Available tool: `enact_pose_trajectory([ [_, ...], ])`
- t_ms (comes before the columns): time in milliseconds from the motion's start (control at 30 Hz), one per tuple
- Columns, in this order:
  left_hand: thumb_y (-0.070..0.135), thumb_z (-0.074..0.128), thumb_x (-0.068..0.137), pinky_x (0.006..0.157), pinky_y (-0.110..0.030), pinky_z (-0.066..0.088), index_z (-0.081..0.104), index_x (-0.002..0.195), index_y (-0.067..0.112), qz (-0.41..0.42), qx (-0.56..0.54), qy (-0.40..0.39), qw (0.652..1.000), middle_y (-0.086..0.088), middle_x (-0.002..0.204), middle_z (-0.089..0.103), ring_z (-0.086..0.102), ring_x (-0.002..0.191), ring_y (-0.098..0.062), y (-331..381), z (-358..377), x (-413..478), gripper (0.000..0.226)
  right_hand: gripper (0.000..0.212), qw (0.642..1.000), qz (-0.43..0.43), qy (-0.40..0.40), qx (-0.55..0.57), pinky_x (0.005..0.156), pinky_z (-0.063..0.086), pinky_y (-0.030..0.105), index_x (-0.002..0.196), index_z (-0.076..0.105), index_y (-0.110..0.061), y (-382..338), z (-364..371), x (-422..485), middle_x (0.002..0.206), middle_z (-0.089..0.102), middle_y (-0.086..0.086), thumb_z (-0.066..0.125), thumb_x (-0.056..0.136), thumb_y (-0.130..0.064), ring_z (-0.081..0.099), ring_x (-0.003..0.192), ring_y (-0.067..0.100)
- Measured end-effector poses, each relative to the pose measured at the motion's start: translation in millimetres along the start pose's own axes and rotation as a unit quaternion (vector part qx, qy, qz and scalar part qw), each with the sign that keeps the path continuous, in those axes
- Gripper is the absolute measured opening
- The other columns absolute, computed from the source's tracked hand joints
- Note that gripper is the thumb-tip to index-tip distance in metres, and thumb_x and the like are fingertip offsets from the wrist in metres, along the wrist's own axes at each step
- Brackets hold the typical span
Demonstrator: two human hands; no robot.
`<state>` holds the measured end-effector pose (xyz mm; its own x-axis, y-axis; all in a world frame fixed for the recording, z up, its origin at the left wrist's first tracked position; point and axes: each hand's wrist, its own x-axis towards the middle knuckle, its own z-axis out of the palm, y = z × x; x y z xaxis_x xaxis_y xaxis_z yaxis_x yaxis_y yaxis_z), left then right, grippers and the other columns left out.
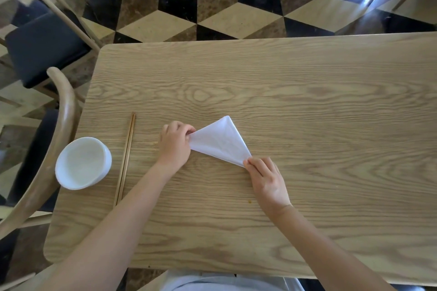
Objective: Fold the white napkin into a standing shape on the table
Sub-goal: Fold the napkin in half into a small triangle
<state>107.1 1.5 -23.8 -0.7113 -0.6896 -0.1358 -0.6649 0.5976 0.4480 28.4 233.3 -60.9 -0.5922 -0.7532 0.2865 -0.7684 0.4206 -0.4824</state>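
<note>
The white napkin lies flat on the wooden table, folded into a triangle whose top corner points away from me. My left hand pinches the napkin's left corner between thumb and fingers. My right hand pinches the lower right corner with its fingertips. Both corners are partly hidden under my fingers.
A pair of wooden chopsticks lies left of my left hand. A white bowl stands at the table's left edge. Wooden chairs with dark seats stand to the left on a checkered floor.
</note>
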Motion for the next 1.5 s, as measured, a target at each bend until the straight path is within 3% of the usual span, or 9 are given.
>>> enact_pose_trajectory([
  [300, 0.055, 0.051, 0.084, 0.077, -0.036, 0.044, 0.052, 0.105, 0.014, 0.009, -0.001, -0.222, 0.975, 0.002, 0.098, 0.056, 0.054, 0.089, -0.019, 60.4, -2.1, 42.1, 0.046, 0.03, 0.999, -0.048, 0.014, -0.017, 0.072, 0.05, 0.03, 0.107, 0.064, 0.003, 5.3, 1.3, 0.4, 0.094, 0.068, 0.007, 0.043, 0.086, -0.001, 0.047, 0.086, 0.02],
  [500, 0.034, 0.051, 0.091, 0.056, -0.027, 0.021, 0.03, 0.073, 0.013, 0.05, -0.111, -0.292, 0.948, 0.005, 0.066, 0.025, 0.024, 0.06, -0.014, 61.8, -17.5, 44.8, 0.035, 0.03, 1.0, -0.024, -0.016, -0.001, 0.074, 0.051, 0.032, 0.106, 0.063, -0.003, 5.3, 0.2, 0.7, 0.097, 0.064, 0.003, 0.043, 0.084, 0.001, 0.05, 0.085, 0.021],
  [633, 0.024, 0.053, 0.092, 0.054, -0.013, 0.031, 0.049, 0.091, 0.015, 0.075, -0.161, -0.268, 0.947, 0.009, 0.064, 0.032, 0.033, 0.053, -0.003, 57.9, -26.0, 29.0, 0.01, 0.012, 0.991, 0.058, -0.043, 0.117, 0.075, 0.047, 0.031, 0.096, 0.058, -0.01, 2.3, -7.5, 5.2, 0.096, 0.058, 0.002, 0.051, 0.086, -0.012, 0.052, 0.085, 0.021],
  [800, 0.021, 0.056, 0.091, 0.062, -0.009, 0.037, 0.052, 0.1, 0.033, 0.055, -0.28, -0.245, 0.927, 0.018, 0.076, 0.051, 0.045, 0.061, 0.006, 59.2, -39.8, 9.3, 0.015, 0.038, 0.932, 0.221, -0.147, 0.249, 0.08, 0.037, 0.02, 0.114, 0.05, -0.015, -5.1, -41.6, 48.7, 0.103, 0.048, -0.01, 0.064, 0.083, -0.033, 0.047, 0.095, 0.007],
  [967, 0.027, 0.059, 0.086, 0.062, -0.017, 0.047, 0.057, 0.098, 0.028, 0.008, -0.454, -0.255, 0.854, 0.012, 0.076, 0.064, 0.057, 0.071, -0.007, 59.2, -40.7, -3.6, 0.012, 0.007, 0.824, 0.193, -0.39, 0.363, 0.059, 0.05, 0.021, 0.091, 0.06, -0.019, -1.0, -69.2, 93.4, 0.073, 0.066, 0.0, 0.054, 0.093, -0.022, 0.065, 0.061, 0.008],
  [1100, 0.046, 0.072, 0.072, 0.061, -0.022, 0.052, 0.058, 0.097, 0.021, -0.043, -0.573, -0.263, 0.775, 0.004, 0.082, 0.067, 0.062, 0.072, -0.011, 49.8, -28.1, -12.2, 0.038, 0.011, 0.81, 0.206, -0.38, 0.397, 0.048, 0.045, 0.024, 0.089, 0.066, -0.014, 5.8, -83.7, 101.4, 0.054, 0.06, -0.011, 0.055, 0.091, -0.011, 0.061, 0.049, 0.013],
  [1200, 0.057, 0.075, 0.061, 0.065, -0.028, 0.054, 0.06, 0.106, 0.014, -0.063, -0.516, -0.348, 0.781, -0.003, 0.09, 0.072, 0.067, 0.081, -0.02, 50.9, -20.8, -24.2, 0.064, 0.011, 0.802, 0.2, -0.394, 0.402, 0.045, 0.043, 0.021, 0.091, 0.067, -0.014, 8.3, -86.0, 103.4, 0.051, 0.06, -0.013, 0.056, 0.09, -0.011, 0.059, 0.048, 0.01],
  [1367, 0.027, 0.082, 0.065, 0.052, -0.029, 0.054, 0.058, 0.108, 0.009, -0.106, -0.523, -0.457, 0.712, -0.01, 0.093, 0.071, 0.069, 0.074, -0.028, 41.2, -25.2, -34.0, 0.052, 0.014, 0.79, 0.21, -0.432, 0.381, 0.042, 0.034, 0.021, 0.074, 0.062, -0.018, 18.4, -93.5, 106.0, 0.049, 0.054, -0.003, 0.062, 0.088, -0.022, 0.048, 0.042, 0.014],
  [1500, 0.018, 0.056, 0.088, 0.039, -0.016, 0.025, 0.063, 0.102, 0.013, -0.09, -0.535, -0.472, 0.694, -0.01, 0.092, 0.069, 0.037, 0.043, -0.009, 37.6, -21.8, -38.9, 0.017, 0.024, 0.789, 0.225, -0.437, 0.369, 0.043, 0.026, 0.02, 0.074, 0.054, -0.008, 32.3, -105.1, 112.8, 0.047, 0.044, -0.002, 0.061, 0.087, -0.026, 0.034, 0.044, 0.014],
])
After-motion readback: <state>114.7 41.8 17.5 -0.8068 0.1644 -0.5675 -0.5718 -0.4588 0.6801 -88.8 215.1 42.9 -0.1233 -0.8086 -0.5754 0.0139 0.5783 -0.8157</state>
